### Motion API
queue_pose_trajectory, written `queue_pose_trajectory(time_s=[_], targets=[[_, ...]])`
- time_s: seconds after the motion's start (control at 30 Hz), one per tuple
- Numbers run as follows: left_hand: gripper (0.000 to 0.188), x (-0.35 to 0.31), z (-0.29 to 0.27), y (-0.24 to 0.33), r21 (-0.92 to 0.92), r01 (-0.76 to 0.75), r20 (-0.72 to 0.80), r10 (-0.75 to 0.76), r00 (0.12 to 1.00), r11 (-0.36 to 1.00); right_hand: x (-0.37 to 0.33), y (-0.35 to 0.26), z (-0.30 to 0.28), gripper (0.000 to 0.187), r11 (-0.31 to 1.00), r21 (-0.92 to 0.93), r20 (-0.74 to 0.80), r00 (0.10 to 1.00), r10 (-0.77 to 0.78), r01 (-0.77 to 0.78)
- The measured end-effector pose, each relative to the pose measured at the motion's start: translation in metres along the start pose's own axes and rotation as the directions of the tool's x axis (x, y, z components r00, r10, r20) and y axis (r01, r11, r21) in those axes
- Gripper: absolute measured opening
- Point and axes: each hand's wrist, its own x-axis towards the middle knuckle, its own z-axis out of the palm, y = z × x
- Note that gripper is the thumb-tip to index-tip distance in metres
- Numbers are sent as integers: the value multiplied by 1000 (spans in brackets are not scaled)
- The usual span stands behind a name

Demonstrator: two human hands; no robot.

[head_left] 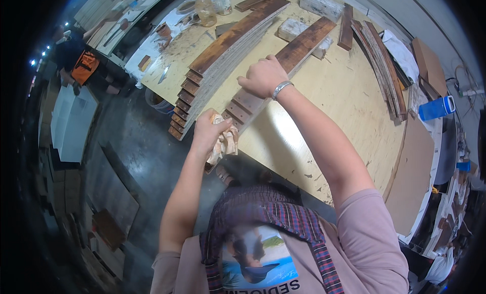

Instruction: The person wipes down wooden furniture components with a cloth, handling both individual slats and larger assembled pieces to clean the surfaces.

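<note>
A brown wooden slat (307, 43) lies slanting across the table, its near end showing stepped pieces with small holes. Over the middle of this slat is my right hand (266, 77), curled into a fist; whatever its fingers hold is hidden. My left hand (206, 133) grips a crumpled, cream-and-brown cloth (223, 146) beside the slat's near end, by the table edge. Left of it, a row of similar slats (228, 35) stands packed together, with stepped, drilled ends toward me.
The slat's far part rests on a whitish block (292, 29). More curved slats (377, 66) lie at the right, near a blue container (436, 108). Jars (205, 9) stand at the back of the pale tabletop (344, 127). Far left, another person (81, 61) stands by a second table.
</note>
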Motion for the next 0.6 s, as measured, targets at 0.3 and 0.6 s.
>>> queue_pose_trajectory(time_s=[0.3, 0.6], targets=[[17, -6, -22, 5, -31, -129, -87, 125, 988, 991, 2, 4, 1, 48, 1000, -14, -15, 1000, 0, -1], [25, -101, 34, -65, 213, -695, 443, 566, 695, 687, 4, -3, 1, 50, 998, -62, 63, 998, 11, -7]])
